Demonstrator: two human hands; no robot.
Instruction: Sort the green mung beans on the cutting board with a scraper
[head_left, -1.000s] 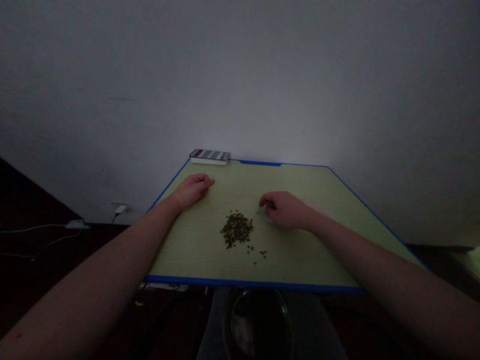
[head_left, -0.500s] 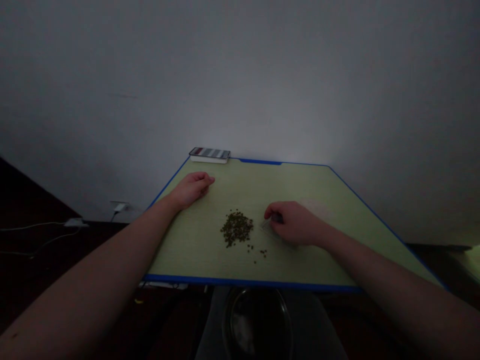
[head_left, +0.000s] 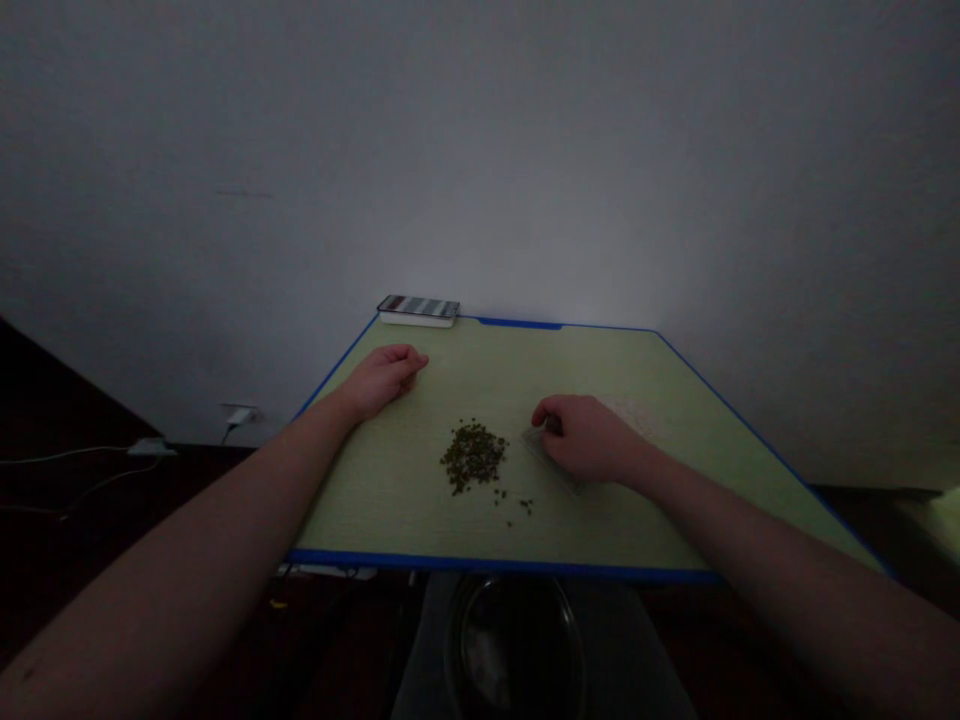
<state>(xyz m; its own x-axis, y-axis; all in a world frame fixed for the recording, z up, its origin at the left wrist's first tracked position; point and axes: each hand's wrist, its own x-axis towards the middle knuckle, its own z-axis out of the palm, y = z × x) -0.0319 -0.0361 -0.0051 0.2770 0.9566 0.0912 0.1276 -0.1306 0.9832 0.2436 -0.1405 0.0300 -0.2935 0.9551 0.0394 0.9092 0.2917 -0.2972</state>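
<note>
My left hand (head_left: 386, 380) rests on the left of the light green tabletop (head_left: 405, 520), its fingers curled closed, with nothing seen in them. A small heap of greenish-brown bean-like pieces (head_left: 474, 456) lies between my hands, and several loose ones are scattered toward the front edge. My right hand (head_left: 589, 437), right of the heap, has its fingers closed on a clear, flat plastic thing (head_left: 562, 478). Most of that thing is hidden beneath the hand, so I cannot tell if it is a tray or a bag. Behind my right wrist lies a patch of small pale pieces (head_left: 636, 412).
A phone-like slab with a striped face on a white box (head_left: 418, 311) stands at the back left corner. The table has a blue rim, and a wall (head_left: 525, 180) rises behind it. A round, dark glassy object (head_left: 516, 645) is at my lap. White cables and a plug (head_left: 240, 415) are at left.
My right hand has moved slightly up and away from me, and the clear plastic thing has shifted with it. My left hand and the heap stay as they were.
</note>
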